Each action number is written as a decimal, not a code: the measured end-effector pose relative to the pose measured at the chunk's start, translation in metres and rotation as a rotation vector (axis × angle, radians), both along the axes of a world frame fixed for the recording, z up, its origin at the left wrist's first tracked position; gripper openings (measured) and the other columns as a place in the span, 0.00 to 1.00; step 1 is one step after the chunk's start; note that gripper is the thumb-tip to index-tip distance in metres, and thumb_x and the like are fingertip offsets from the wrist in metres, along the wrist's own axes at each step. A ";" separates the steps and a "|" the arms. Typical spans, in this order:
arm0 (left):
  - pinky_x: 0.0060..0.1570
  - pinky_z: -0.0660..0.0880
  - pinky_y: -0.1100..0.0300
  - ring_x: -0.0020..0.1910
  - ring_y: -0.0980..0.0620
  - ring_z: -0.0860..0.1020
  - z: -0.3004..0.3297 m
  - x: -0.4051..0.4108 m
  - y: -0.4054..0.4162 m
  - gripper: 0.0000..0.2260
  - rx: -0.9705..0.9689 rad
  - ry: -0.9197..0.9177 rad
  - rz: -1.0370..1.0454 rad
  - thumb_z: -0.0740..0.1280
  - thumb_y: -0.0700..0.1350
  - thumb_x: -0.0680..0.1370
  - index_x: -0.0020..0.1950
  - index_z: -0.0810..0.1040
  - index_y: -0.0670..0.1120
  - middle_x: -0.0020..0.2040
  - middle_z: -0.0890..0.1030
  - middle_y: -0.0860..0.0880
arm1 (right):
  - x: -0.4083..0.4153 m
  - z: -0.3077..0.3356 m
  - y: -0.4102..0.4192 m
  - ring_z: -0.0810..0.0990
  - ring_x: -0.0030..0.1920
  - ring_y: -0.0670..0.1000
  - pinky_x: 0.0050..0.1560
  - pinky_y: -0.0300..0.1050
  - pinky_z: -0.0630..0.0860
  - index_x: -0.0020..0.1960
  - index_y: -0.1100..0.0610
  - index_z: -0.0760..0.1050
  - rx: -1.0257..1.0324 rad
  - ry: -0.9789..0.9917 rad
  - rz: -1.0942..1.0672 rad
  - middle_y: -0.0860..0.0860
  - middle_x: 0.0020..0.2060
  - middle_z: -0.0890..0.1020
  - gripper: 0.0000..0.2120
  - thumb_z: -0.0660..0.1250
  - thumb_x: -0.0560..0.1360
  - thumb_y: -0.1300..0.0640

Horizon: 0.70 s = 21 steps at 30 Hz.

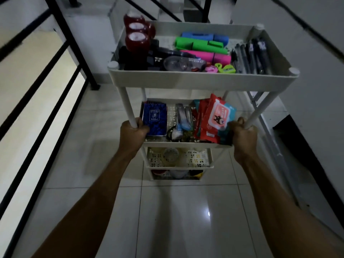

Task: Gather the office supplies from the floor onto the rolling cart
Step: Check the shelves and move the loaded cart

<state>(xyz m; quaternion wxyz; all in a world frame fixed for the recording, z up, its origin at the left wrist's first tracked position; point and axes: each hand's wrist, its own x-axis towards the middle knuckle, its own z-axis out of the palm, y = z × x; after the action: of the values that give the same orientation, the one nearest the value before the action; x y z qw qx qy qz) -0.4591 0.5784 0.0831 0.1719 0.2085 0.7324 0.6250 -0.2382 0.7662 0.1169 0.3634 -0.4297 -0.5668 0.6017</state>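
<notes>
Head view: left hand & right hand each curled tight round front post of rolling cart. Supplies already on trays: highlighters, pens on top; notebook on 2nd. Floor shows none. Risk: jerky push tips leaning wipes pack off the shelf.

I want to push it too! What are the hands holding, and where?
Both hold the rolling cart: left hand grips its left front post, right hand its right front post.

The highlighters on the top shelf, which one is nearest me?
The pink highlighter; the green highlighter lies behind it and the blue highlighter farthest back.
</notes>
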 end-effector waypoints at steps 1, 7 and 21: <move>0.33 0.72 0.54 0.30 0.45 0.70 -0.003 0.002 -0.004 0.13 0.019 0.076 0.026 0.70 0.39 0.68 0.31 0.66 0.43 0.29 0.69 0.42 | 0.001 -0.004 -0.001 0.85 0.43 0.49 0.37 0.42 0.81 0.41 0.57 0.70 0.010 0.026 -0.009 0.51 0.41 0.83 0.08 0.65 0.78 0.57; 0.54 0.75 0.67 0.59 0.56 0.73 -0.049 0.019 -0.029 0.39 -0.071 0.052 -0.066 0.78 0.48 0.66 0.68 0.57 0.47 0.61 0.69 0.48 | 0.014 -0.033 -0.007 0.81 0.57 0.55 0.49 0.49 0.81 0.55 0.48 0.60 0.001 0.047 0.080 0.57 0.60 0.73 0.37 0.76 0.58 0.33; 0.30 0.72 0.66 0.34 0.55 0.75 -0.093 0.020 0.009 0.10 -0.091 -0.205 0.205 0.63 0.33 0.75 0.44 0.79 0.47 0.38 0.79 0.48 | 0.017 -0.099 0.007 0.81 0.57 0.49 0.50 0.46 0.81 0.65 0.54 0.62 -0.058 -0.033 0.236 0.52 0.57 0.80 0.36 0.78 0.64 0.65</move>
<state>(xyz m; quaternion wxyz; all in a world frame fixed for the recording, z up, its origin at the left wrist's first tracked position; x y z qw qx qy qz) -0.4387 0.5870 -0.0094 0.1905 0.0599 0.7559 0.6235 -0.2211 0.7735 0.0177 0.2679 -0.3802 -0.6017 0.6493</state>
